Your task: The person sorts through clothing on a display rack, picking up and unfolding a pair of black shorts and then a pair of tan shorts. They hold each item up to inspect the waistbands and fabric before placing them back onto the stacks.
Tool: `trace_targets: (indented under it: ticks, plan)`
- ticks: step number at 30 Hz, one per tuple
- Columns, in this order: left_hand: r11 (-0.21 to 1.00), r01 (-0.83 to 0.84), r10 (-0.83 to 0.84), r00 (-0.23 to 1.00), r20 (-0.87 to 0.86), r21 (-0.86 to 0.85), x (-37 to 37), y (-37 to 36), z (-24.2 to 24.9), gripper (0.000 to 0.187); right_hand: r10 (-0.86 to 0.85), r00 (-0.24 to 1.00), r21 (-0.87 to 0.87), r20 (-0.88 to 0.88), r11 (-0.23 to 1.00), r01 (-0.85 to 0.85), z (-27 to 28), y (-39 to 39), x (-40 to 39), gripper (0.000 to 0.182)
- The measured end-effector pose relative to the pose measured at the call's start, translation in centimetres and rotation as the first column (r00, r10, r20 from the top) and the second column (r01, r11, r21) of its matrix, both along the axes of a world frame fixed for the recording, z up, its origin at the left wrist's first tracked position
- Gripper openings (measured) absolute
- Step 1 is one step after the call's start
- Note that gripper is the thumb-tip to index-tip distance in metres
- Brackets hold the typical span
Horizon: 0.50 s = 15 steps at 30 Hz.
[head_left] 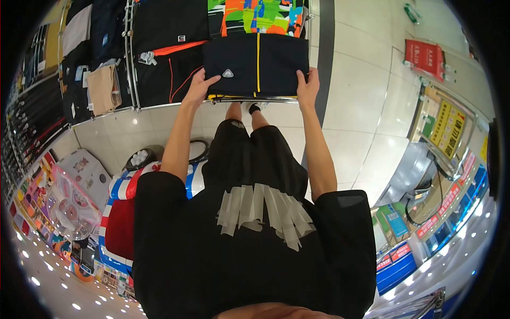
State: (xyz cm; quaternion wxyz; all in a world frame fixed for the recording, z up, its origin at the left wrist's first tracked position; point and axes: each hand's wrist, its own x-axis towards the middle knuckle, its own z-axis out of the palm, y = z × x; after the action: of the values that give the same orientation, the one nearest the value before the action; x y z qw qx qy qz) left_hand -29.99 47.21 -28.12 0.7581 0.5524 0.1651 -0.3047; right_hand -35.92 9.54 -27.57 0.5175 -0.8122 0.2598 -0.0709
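A folded dark navy garment with a yellow stripe and a small triangular badge lies at the front right of the display rack. My left hand grips its left edge, thumb on top. On its right edge is my right hand, thumb also on top and fingers down the side. Behind it lies a multicoloured patterned garment. Black clothing with red piping lies just left of the navy one, and a black folded garment sits farther back.
A metal rail divides the rack, with beige folded clothing to its left. A red sign stands on the right-hand floor. Strips of pale tape hang on my black shirt. Round black baskets are at lower left.
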Motion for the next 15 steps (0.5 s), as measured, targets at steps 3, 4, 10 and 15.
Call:
trace_targets:
  ticks: [3, 4, 10, 15]
  plan:
    - [0.993, -0.088, 0.088, 0.996, -0.003, -0.081, 0.6, -0.8, 2.8, 0.046, 0.004, 0.999, 0.067, 0.040, 0.998, -0.007, 1.0, -0.2, 0.0, 0.027]
    - [0.996, -0.068, 0.067, 0.998, -0.016, -0.065, 0.9, -0.9, 2.7, 0.044, 0.003, 0.999, 0.088, 0.051, 0.996, -0.007, 0.9, -0.3, 0.0, 0.027]
    - [0.951, 0.241, -0.252, 0.967, 0.031, 0.193, 0.1, 0.7, -8.0, 0.035, 0.103, 0.976, -0.198, -0.193, 0.970, -0.141, -3.2, -1.0, -1.3, 0.033]
    - [0.890, 0.283, -0.277, 0.958, -0.069, 0.359, -1.4, 0.4, -7.3, 0.047, 0.108, 0.962, -0.251, -0.250, 0.952, -0.172, -4.2, -0.9, -2.0, 0.039]
